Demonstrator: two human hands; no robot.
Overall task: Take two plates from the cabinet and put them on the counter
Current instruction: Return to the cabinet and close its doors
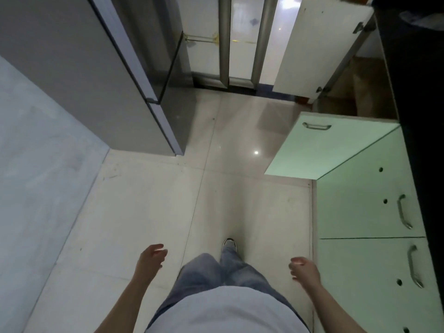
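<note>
The person stood on the pale tiled floor (149, 207) and looked straight down. Both hands hung low in front of the body and held nothing. The left hand (151, 257) was loosely spread, its fingers a little curved, over the bare tiles. The right hand (304, 269) was half curled, fingers bent toward the palm, near the front of the green cabinet (360, 207) but not touching it.

On the right side ran the dark counter (418, 116) — it lay above the cabinet doors. One green door (322, 145) stood swung out over the floor, and further away a white door (322, 46) was open too. The inside behind them was dark; it seemed brownish, but no plates could be made out there. A grey refrigerator (96, 68) stood on the left, well apart from the cabinet.
</note>
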